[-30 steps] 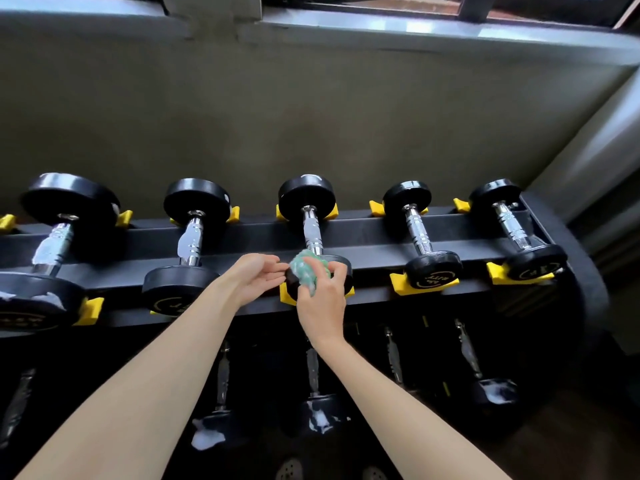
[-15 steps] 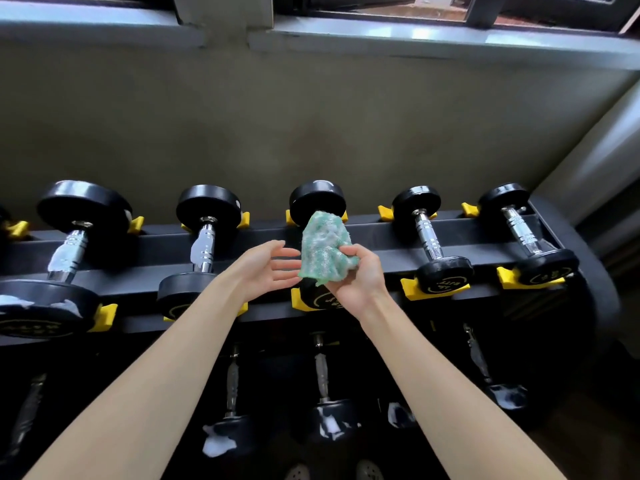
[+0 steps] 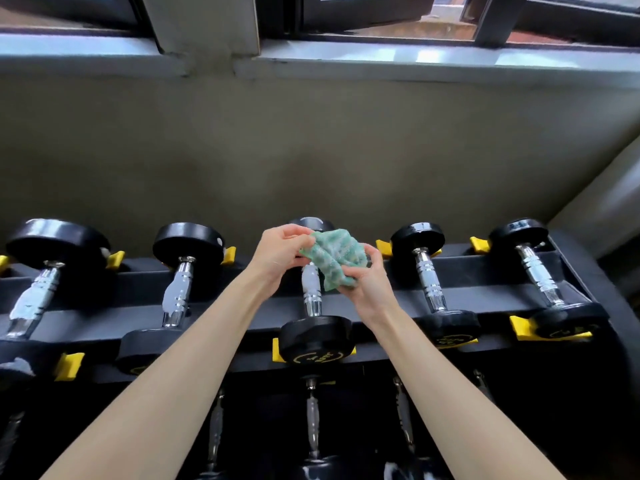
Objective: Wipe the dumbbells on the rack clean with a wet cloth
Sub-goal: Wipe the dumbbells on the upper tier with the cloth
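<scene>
Both bare hands are holding a green cloth (image 3: 332,259) over the middle of the rack's (image 3: 485,268) top shelf, above the rear half of the middle dumbbell (image 3: 314,336). Whether it is touching the handle cannot be told. The cloth is looking crumpled and damp, mottled green and white with a bumpy weave, and it is bunching into folds between the hands. The left hand (image 3: 278,259) is pinching the cloth's upper left corner, its fingers (image 3: 300,237) closing narrow on the fabric. The right hand (image 3: 372,289) is gripping the lower right part, its fingers (image 3: 351,277) curling tight round the bundle. The middle dumbbell is lying front to back in yellow cradles (image 3: 277,349), its black front head showing yellow lettering too blurred to read and its chrome handle carrying a white smear near the rear end. Two larger dumbbells (image 3: 188,242) are sitting toward the shelf's left edge, both with white smears along their handles. Two smaller dumbbells (image 3: 417,237) are sitting toward the right edge, their handles shining bare chrome. On the lower shelf, more dumbbells (image 3: 311,427) are lying in shadow, some showing white patches on their heads.
</scene>
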